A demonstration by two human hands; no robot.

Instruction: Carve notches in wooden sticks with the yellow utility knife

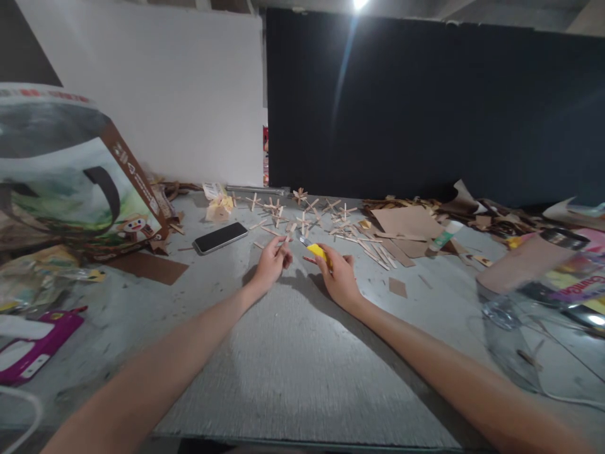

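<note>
While the right hand (339,274) sits mid-frame, its fingers are clamped on a yellow cutter (318,251), the blade pointing up and leftward. Just beside it, the left hand (271,261) has its fingertips bunched together; whether they pinch a stick, I can't tell. Pale, flat wooden sticks (332,205), many crossed into stars, lie just beyond. A big printed bag (61,167) fills the left edge, a beige bottle (524,263) the right; I can't make out what's inside either.
</note>
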